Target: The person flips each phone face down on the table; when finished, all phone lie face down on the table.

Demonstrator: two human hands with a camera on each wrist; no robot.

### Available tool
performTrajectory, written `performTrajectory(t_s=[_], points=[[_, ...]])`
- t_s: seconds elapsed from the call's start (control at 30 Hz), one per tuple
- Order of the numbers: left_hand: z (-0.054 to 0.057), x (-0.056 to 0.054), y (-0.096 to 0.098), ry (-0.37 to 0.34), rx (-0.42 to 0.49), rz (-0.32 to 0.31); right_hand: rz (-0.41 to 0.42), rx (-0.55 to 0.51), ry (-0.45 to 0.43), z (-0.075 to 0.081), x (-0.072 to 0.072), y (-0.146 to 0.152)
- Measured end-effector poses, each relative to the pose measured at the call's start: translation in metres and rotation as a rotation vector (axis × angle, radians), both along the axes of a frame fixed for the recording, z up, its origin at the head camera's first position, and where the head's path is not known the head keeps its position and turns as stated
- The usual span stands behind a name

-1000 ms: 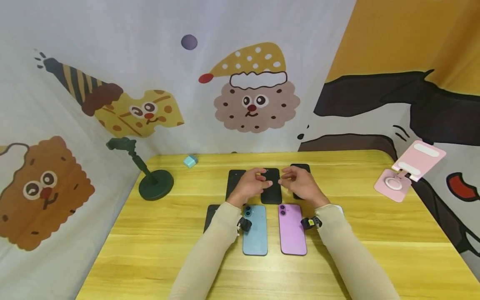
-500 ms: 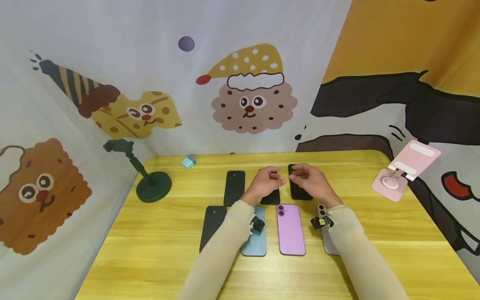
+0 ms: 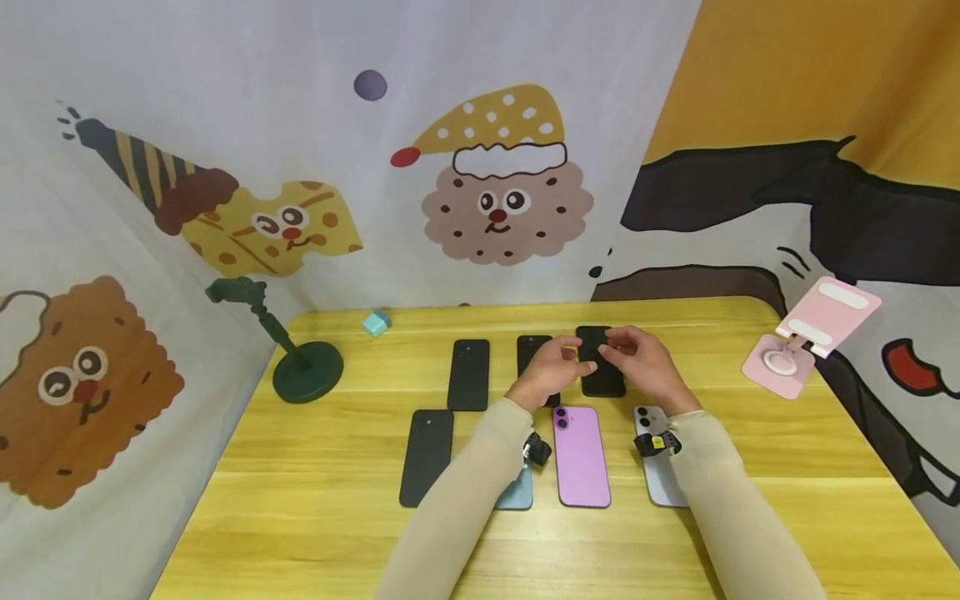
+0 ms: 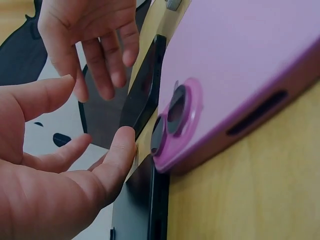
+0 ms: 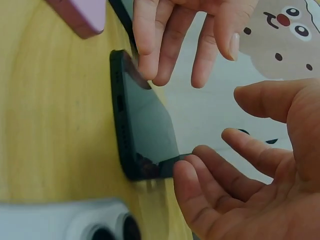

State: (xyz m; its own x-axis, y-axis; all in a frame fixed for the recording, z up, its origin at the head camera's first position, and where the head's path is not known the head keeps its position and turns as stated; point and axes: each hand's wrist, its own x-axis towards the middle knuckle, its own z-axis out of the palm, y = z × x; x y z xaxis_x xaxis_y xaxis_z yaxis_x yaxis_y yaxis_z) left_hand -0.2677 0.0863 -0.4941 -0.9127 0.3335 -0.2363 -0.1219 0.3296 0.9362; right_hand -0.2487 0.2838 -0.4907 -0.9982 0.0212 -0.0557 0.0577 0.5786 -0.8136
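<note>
In the head view my left hand [image 3: 551, 372] hovers over the middle black phone [image 3: 534, 350] of the back row, hiding part of it. My right hand [image 3: 648, 367] is at the right edge of the back-right black phone [image 3: 598, 382]. Both hands have loosely bent fingers and hold nothing. In the right wrist view that phone [image 5: 147, 120] lies between the two hands' fingertips; whether they touch it I cannot tell. Below the hands lie a pink phone [image 3: 582, 458] and a silver phone [image 3: 660, 479], the latter partly covered by the right wrist.
Two more black phones lie at left, one back [image 3: 468, 375] and one front [image 3: 426, 458]. A blue phone [image 3: 516, 493] is mostly under the left forearm. A dark green stand [image 3: 307, 372], a small light-blue block [image 3: 377, 323] and a pink phone stand [image 3: 780, 367] are on the wooden table [image 3: 300, 533].
Both hands have moved rightward across the back row, from around the middle black phone to the back-right one. The left-hand phones have come into fuller view; the phones appear unmoved.
</note>
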Motion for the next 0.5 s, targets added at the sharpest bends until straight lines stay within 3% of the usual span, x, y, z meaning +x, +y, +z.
performTrajectory(t_s=[0.5], points=[[-0.0015, 0.0018, 0.0072, -0.048, 0.045, 0.010, -0.036, -0.063, -0.095, -0.0086, 0.0049, 0.0074]])
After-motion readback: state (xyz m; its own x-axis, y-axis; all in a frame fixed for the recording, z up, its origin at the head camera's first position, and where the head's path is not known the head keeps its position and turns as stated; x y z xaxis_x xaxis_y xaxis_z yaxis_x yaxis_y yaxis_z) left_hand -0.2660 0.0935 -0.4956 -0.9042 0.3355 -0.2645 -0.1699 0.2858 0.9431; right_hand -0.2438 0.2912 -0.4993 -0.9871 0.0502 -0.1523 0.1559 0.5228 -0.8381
